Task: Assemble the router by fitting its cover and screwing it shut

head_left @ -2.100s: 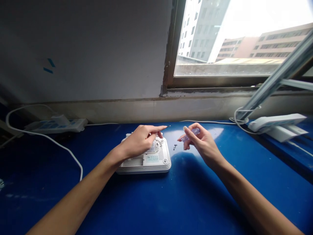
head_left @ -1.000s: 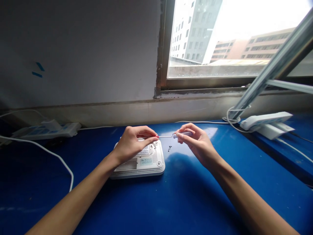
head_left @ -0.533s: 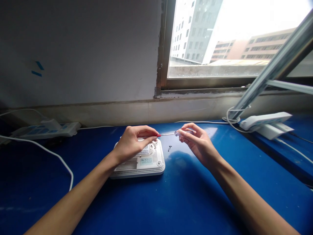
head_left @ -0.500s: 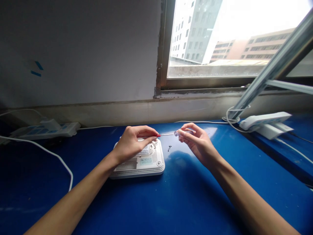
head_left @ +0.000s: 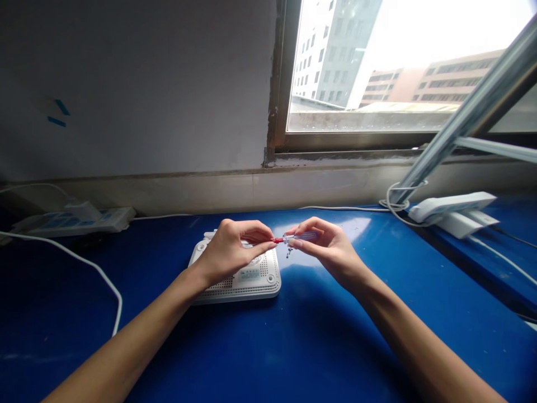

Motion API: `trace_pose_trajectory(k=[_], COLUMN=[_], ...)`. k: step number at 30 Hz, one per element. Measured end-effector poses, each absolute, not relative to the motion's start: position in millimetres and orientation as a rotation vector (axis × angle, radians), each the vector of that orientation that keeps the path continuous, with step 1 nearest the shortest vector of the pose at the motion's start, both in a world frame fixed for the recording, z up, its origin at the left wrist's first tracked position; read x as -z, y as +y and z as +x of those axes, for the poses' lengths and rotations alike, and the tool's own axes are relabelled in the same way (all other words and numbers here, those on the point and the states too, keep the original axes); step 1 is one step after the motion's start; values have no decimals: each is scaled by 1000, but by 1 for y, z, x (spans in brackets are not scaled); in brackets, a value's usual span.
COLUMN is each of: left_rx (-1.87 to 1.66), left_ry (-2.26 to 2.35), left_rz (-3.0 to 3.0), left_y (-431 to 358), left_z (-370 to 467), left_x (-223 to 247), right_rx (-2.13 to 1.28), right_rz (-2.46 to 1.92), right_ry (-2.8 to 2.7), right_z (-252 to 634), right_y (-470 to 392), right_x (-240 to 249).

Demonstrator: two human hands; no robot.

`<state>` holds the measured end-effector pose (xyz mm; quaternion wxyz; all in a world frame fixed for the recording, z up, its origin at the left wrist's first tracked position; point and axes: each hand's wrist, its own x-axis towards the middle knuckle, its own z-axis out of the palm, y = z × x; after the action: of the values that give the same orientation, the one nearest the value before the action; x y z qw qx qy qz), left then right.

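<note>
A small red piece (head_left: 278,240) is pinched between the thumb and fingers of my left hand (head_left: 229,252), above the white perforated device (head_left: 251,288). My right hand (head_left: 331,243) grips a clear screwdriver handle (head_left: 306,236) just to the right. The red piece meets the front end of the handle, and no bare metal shaft shows between them. On the device a pale label faces up; its upper left part is covered by my left hand. A few tiny dark screws (head_left: 289,253) lie on the blue table (head_left: 302,347) right of the device.
White power strips stand at the back left (head_left: 100,220) and back right (head_left: 453,207). A white cable (head_left: 94,263) curves along the left side. A metal bar (head_left: 440,134) slants down to the table near the window, with cable looped round its foot.
The handle in my right hand has moved left and the red piece slightly right, so they now meet. The metal shaft seen between them earlier is hidden.
</note>
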<state>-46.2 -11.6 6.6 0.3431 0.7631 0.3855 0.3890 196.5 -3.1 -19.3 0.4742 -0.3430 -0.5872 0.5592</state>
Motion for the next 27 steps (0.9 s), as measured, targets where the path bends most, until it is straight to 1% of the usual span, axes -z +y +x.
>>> trace_pose_trajectory(k=[7,12,16,19,24,27], left_rx=[-942,-923,-955,-990,-1052,-1027], left_ry=[958,928,926,1017,1209,1335], left_rz=[1872,1805,1735,1755,1912,2090], left_y=[-10,-15,-18,-17,-14,-12], left_z=[-46,-41,-37,-37,-37,-44], left_x=[-3,-6,-8,-7,-8,-14], right_rx=[-1295,-1359,-1456,-1549,-1701,-1618], right_rz=[-809,-852,-806,-770,-725,-823], right_ry=[-1498,-1369,-1276,-1233,-1339,-1448], right_z=[195,190,185,182,183,191], right_y=[-3,-8,-11,-13,-12,-9], right_x=[21,17,15,17,19,14])
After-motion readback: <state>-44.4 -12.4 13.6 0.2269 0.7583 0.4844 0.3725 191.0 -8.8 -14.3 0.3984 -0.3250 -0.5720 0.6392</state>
